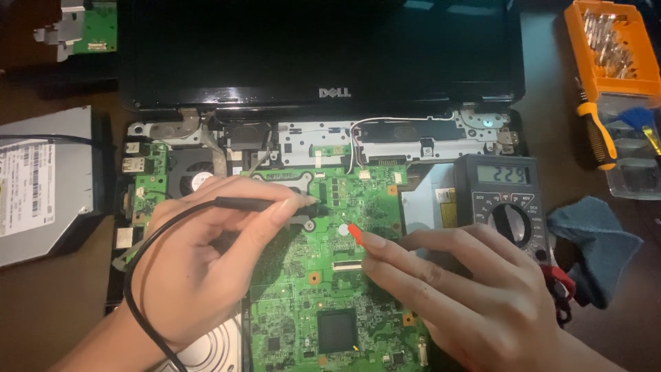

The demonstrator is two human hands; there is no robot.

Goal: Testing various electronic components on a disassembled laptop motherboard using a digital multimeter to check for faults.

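Observation:
A green laptop motherboard point(330, 275) lies in an opened black laptop base. My left hand point(200, 262) pinches a black test probe point(265, 204), its tip resting on the board near a black metal bracket, and its black lead loops around my wrist. My right hand point(461, 289) grips a red test probe point(355, 233), whose tip touches the board beside a round silver coin cell point(343, 229). A dark multimeter point(508, 207) with a lit display and rotary dial sits just right of the board, partly behind my right hand.
The laptop's black screen point(317, 48) stands open behind the board. A silver optical drive point(41, 186) lies at left. An orange parts box point(609, 45), a yellow-handled screwdriver point(597, 134) and a blue cloth point(599, 248) sit at right. A small green board point(89, 27) is top left.

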